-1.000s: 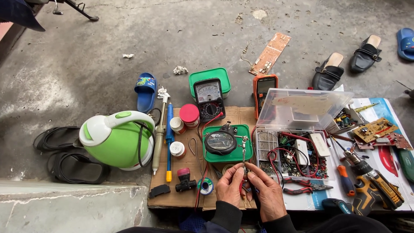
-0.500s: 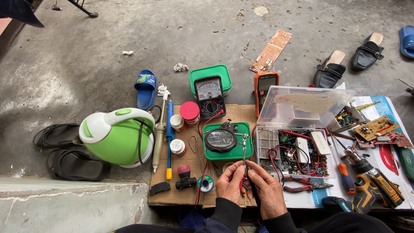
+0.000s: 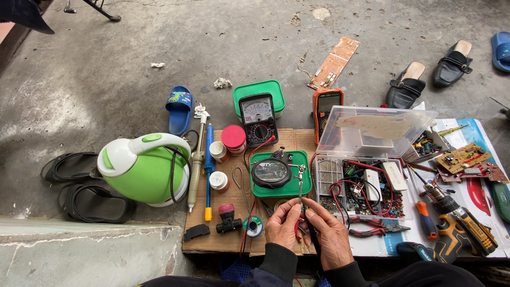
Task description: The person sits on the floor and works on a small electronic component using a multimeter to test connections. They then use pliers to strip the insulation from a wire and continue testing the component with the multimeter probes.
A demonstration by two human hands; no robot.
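I look down on a concrete floor with a sheet of cardboard (image 3: 234, 239) spread as a work mat. At the far left lie dark sandals (image 3: 79, 186), then a green and white electric kettle (image 3: 143, 169) tipped on its side, touching the cardboard's left edge. Just right of it a desoldering pump (image 3: 195, 159) and a blue-handled tool (image 3: 208, 159) lie lengthwise, with small round pots (image 3: 234, 138) beside them and a spool of solder (image 3: 254, 226) nearer me. In the middle an analogue multimeter (image 3: 258, 119) rests against a green tub, and below it sits a green tray carrying a magnifier stand (image 3: 272, 173). My left hand (image 3: 283, 226) and right hand (image 3: 330, 234) meet just below that tray, fingers pinched closely together around something small; I cannot tell what it is, as the fingers hide it. A thin metal rod stands upright just above the fingertips. To the right an open clear parts box (image 3: 366, 175) holds components and red wire. Red-handled pliers (image 3: 377, 228) lie near my right hand, and circuit boards (image 3: 467, 159) and a cordless drill (image 3: 457, 223) lie farther right.
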